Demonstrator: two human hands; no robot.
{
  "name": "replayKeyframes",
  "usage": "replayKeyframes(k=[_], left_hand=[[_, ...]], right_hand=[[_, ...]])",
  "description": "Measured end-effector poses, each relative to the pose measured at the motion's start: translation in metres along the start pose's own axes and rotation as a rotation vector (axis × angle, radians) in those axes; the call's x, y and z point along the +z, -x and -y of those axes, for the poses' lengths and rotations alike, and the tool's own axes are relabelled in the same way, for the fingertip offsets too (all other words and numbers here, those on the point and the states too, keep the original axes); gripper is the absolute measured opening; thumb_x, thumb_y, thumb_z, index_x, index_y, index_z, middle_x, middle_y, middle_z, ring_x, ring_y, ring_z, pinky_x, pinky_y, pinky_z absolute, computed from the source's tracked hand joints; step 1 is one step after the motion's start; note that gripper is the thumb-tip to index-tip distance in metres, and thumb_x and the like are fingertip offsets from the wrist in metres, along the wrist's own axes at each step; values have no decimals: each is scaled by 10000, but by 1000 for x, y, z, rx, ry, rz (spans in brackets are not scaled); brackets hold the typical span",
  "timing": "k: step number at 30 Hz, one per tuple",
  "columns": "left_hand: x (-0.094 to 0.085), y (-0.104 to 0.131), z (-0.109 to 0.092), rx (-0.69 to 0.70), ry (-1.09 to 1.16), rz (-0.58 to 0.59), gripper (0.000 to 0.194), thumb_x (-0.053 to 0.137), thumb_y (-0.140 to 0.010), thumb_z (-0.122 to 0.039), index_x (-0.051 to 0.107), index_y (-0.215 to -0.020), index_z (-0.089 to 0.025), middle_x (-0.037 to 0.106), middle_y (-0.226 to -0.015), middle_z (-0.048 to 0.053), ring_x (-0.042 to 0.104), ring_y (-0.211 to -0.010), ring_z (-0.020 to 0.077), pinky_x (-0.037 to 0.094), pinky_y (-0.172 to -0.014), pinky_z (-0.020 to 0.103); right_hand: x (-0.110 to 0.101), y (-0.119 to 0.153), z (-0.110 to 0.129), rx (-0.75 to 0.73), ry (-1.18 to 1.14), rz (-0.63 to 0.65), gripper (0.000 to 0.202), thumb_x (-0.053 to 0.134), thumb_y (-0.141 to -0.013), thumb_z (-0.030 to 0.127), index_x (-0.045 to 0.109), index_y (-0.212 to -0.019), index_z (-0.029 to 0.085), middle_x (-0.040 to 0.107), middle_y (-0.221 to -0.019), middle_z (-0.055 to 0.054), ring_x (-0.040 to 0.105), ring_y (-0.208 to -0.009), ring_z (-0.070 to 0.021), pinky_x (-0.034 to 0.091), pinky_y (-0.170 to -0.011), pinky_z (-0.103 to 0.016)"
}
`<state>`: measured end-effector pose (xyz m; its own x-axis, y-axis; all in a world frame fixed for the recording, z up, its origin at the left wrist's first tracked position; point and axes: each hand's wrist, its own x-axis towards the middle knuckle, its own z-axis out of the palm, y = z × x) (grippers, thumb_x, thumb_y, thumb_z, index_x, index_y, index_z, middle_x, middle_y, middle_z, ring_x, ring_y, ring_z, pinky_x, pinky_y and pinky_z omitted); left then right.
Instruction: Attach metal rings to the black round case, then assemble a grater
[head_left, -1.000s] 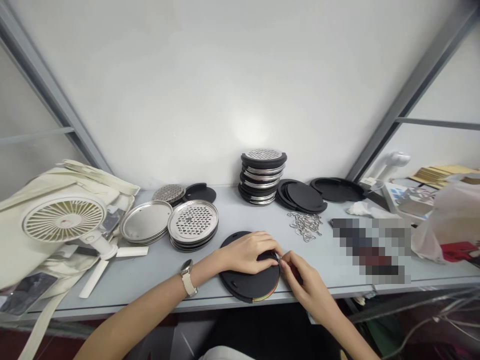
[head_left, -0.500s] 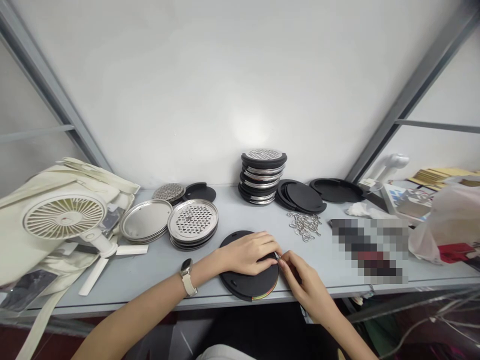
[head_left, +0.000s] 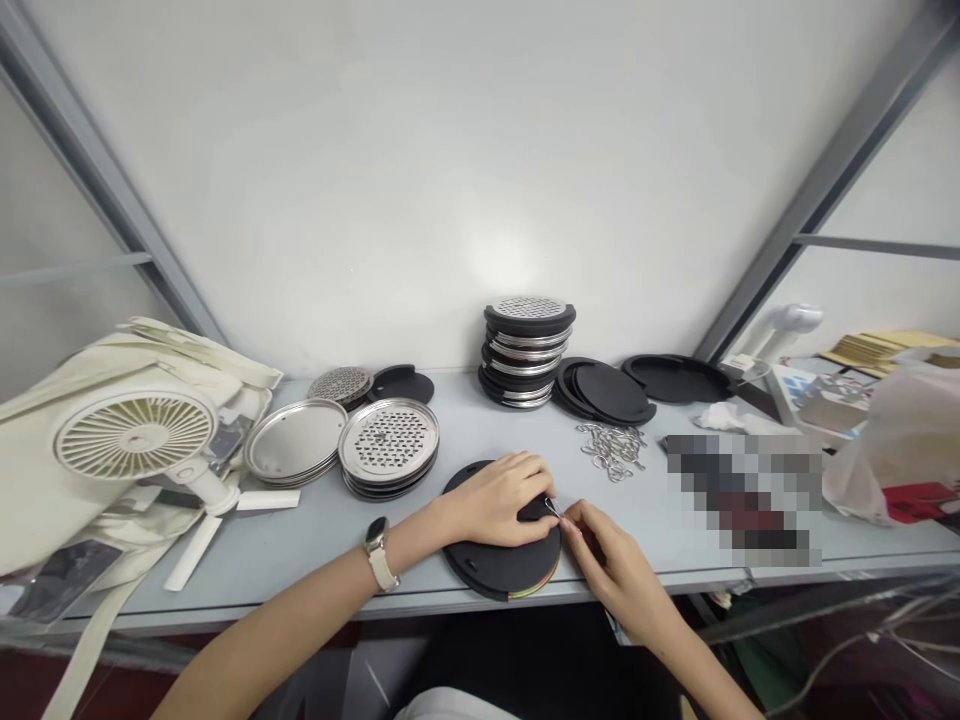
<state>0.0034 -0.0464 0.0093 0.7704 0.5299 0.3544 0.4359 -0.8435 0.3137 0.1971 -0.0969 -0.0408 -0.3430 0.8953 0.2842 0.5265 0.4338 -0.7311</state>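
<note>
A round black disc (head_left: 504, 568) with small slots lies flat near the front edge of the table, a coloured strip showing at its lower right rim. My left hand (head_left: 499, 500) rests over it, gripping it at the right side with thumb and fingers bent. Beside that rim, my right hand (head_left: 611, 565) pinches a small metal wire clip (head_left: 553, 508), which reaches into the gap between my left thumb and fingers. Whether the clip passes through the disc I cannot tell. More wire clips (head_left: 611, 450) lie in a loose pile behind my right hand.
Stacked round grater plates (head_left: 390, 440) and plain metal trays (head_left: 296, 440) stand at left, near a white fan (head_left: 139, 435). At the back are a tall stack of black-rimmed graters (head_left: 525, 355) and black discs (head_left: 611, 390). A plastic bag (head_left: 885, 450) sits at right.
The wire clip now shows more clearly between my hands, and my left fingers have shifted slightly around it. The view has moved a little; both hands stay at the disc.
</note>
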Motion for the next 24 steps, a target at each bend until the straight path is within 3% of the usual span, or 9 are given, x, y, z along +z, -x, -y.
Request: replayKeyframes(k=[9, 24], left_hand=[[2, 0, 6, 10, 164, 2, 185, 577, -824, -269, 562, -974, -162, 568, -1045, 83, 519, -1032, 194, 401, -950, 316], [7, -2, 15, -38, 429, 11, 162, 644, -783, -261, 579, -891, -160, 579, -1030, 68, 557, -974, 155, 434, -899, 298]], right_hand=[[-1, -1, 2, -15, 3, -17, 206, 355, -966, 283, 429, -788, 212, 463, -696, 17, 449, -625, -139, 380, -609, -246], [-3, -1, 5, -20, 26, -3, 215, 349, -966, 280, 441, -783, 213, 499, -704, 1, 466, -624, -143, 400, -604, -256]])
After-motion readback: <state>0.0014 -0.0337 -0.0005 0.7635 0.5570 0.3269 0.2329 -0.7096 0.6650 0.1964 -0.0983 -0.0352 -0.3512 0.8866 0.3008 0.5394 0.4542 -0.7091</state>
